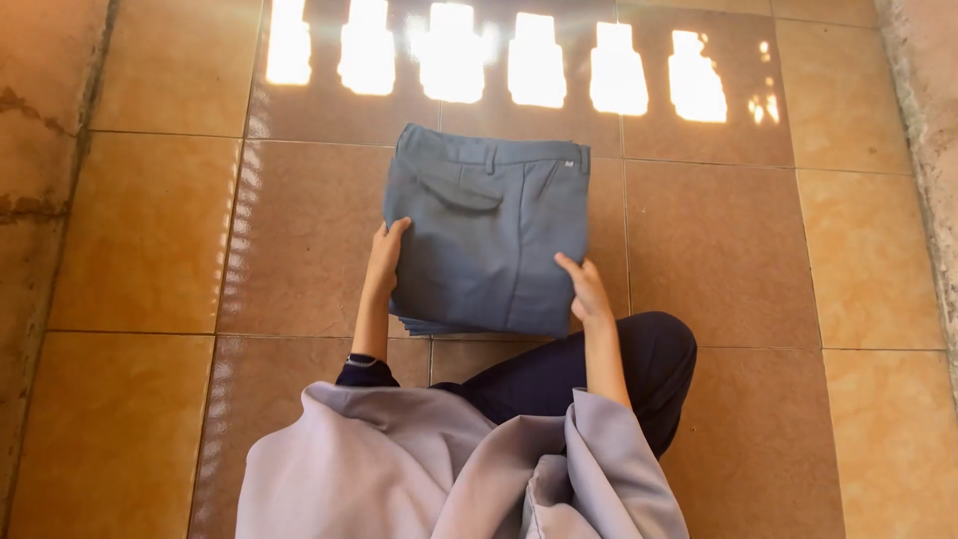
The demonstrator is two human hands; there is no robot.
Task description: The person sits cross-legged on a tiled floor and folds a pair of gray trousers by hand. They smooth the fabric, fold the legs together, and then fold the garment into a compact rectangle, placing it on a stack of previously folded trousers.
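A folded pair of blue-grey trousers (489, 235) lies on the tiled floor (150, 230), waistband away from me, a back pocket flap showing at the upper left. My left hand (384, 258) grips the left edge of the folded stack, fingers curled onto the top. My right hand (584, 289) holds the lower right corner of the stack, thumb on top. Several folded layers show along the near edge of the trousers.
My knee in dark navy fabric (639, 364) rests just right of the near edge. A loose pale lilac cloth (439, 469) drapes over my lap. Bright sunlight patches (539, 60) fall on the far tiles. A rough wall base (928, 130) runs along the right.
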